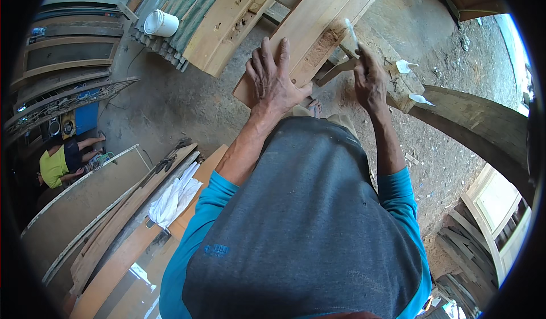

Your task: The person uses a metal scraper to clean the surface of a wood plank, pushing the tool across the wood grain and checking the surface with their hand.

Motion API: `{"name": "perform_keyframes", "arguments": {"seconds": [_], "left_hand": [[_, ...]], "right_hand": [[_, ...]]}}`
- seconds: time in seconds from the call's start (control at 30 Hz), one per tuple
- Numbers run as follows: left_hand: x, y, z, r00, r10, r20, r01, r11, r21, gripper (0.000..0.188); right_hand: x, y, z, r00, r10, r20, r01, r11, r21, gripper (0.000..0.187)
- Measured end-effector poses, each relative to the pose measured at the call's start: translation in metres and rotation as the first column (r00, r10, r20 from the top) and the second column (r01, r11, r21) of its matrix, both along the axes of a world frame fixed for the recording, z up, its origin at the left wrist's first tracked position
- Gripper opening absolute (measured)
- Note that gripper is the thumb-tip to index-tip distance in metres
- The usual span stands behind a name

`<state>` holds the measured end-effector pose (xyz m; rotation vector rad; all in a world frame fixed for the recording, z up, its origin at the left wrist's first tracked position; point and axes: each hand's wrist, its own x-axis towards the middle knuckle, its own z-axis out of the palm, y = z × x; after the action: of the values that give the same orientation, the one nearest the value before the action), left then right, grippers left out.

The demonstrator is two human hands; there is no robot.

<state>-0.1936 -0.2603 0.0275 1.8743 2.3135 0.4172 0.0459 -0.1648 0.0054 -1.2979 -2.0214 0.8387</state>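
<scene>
My left hand (272,83) lies open on the near end of a long wooden board (310,20), fingers spread and thumb out to the side. A groove in the board's face holds brown sawdust (325,47). My right hand (371,84) is closed around a slim tool with a whitish end (351,31), which points away over the board's right edge. Its handle is mostly hidden in my fist, and its exact kind cannot be made out. Just right of that hand, a small white squeeze bottle (404,67) and another white nozzle-tipped bottle (420,99) rest on a timber piece.
Left of the board lies a second wooden plank (224,37), beside corrugated sheets (190,6) bearing a white bucket (161,23). A curved timber beam (478,120) extends to the right. Planks and a white cloth (176,196) are at lower left. Farther left sits a person in yellow (54,165).
</scene>
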Motion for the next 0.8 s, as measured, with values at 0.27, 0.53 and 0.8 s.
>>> {"name": "perform_keyframes", "arguments": {"seconds": [0.27,0.53,0.8], "left_hand": [[0.0,0.0,0.0,1.0,-0.015,-0.013,0.015,0.999,0.048,0.128],[-0.001,0.0,-0.001,1.0,-0.02,-0.018,0.021,0.998,0.058,0.128],[0.001,-0.001,0.0,0.999,-0.02,-0.032,0.022,0.998,0.055,0.127]], "right_hand": [[0.001,-0.002,-0.004,0.998,0.005,-0.069,-0.006,1.0,-0.007,0.047],[0.004,-0.008,-0.004,0.987,0.097,0.132,-0.124,0.968,0.219,0.058],[0.006,0.002,-0.001,0.941,0.055,0.334,-0.153,0.95,0.274,0.061]]}}
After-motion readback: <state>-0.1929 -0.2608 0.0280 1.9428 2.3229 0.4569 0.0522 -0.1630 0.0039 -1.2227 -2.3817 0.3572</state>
